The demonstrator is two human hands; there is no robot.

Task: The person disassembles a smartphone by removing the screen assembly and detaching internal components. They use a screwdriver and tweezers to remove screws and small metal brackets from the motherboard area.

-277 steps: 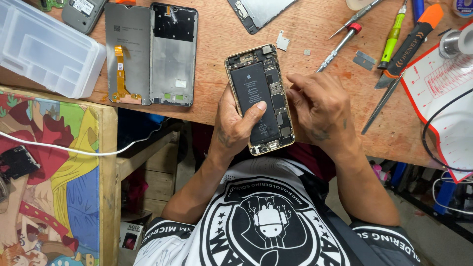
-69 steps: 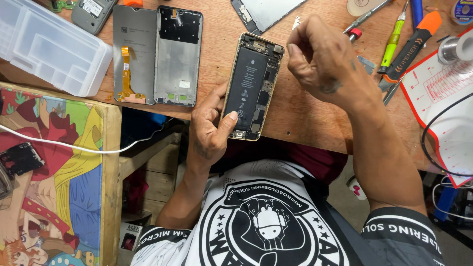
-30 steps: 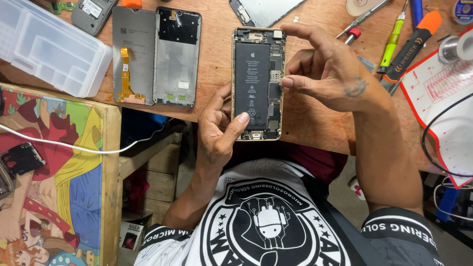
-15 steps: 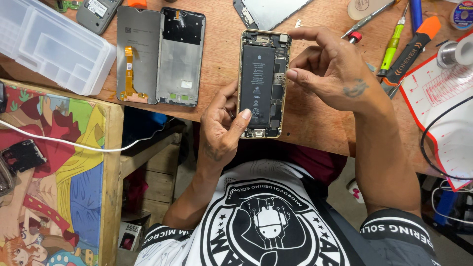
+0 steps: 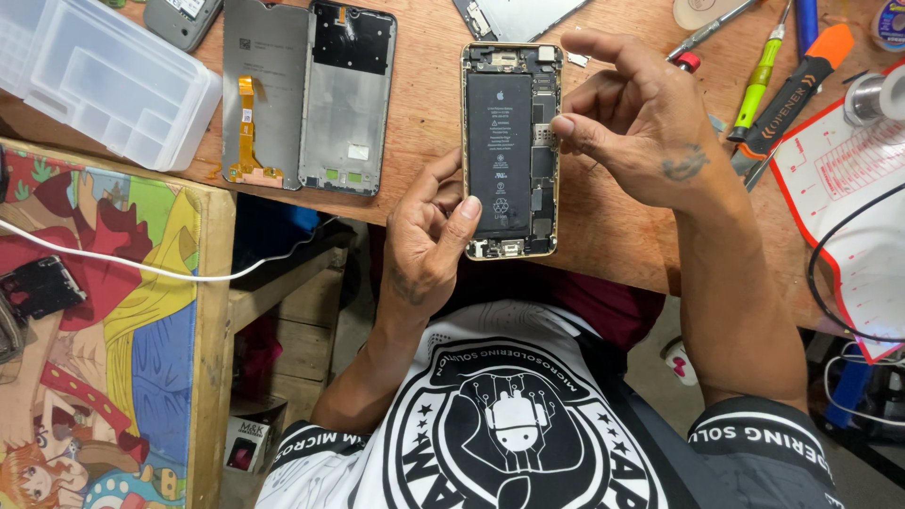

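In the head view, an opened gold-edged phone with a big black battery inside (image 5: 511, 151) lies flat on the brown wooden surface (image 5: 424, 104), near its front edge. The left hand (image 5: 429, 236) holds the phone's lower left side — thumb on the bottom corner, fingers (image 5: 443, 184) curled along the edge. The right hand (image 5: 641, 123) sits at the phone's right side. Its fingers (image 5: 566, 127) are pinched nearly shut right by the small parts next to the battery; I cannot tell if a tiny piece is between them.

To do this well, the left hand should press the phone still so it does not slide. The right hand should move slowly and straight — the parts look small and easy to drop.

A grey phone back cover with a yellow ribbon strip (image 5: 306, 94) lies to the left, well apart. A green-handled screwdriver (image 5: 759, 80) lies to the right.
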